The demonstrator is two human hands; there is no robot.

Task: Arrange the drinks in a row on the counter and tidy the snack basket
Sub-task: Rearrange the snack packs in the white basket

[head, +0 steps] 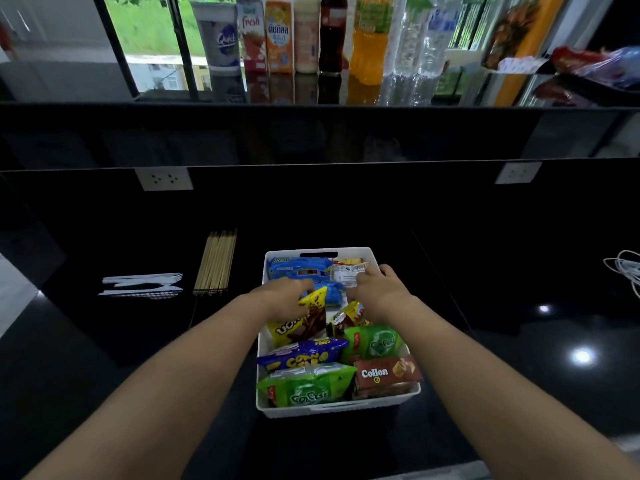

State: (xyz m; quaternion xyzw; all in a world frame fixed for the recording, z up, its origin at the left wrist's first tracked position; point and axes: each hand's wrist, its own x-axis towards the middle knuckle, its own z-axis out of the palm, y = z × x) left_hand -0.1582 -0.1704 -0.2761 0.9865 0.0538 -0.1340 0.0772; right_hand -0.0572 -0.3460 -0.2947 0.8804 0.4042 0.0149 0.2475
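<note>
- White ribbed plastic basket (367,252) sits on the glossy black counter (519,341), crammed with snack packets.
- Left hand (284,299) grips the top of a yellow chocolate-wafer packet (298,329).
- Right hand (377,289) lies on a small white foil packet (348,275); pinching or only pressing, cannot tell.
- Row of drinks (311,39) stands on the raised ledge, well apart.
- Risk: tugging the yellow packet likely drags loosely piled neighbours over the rim.
</note>
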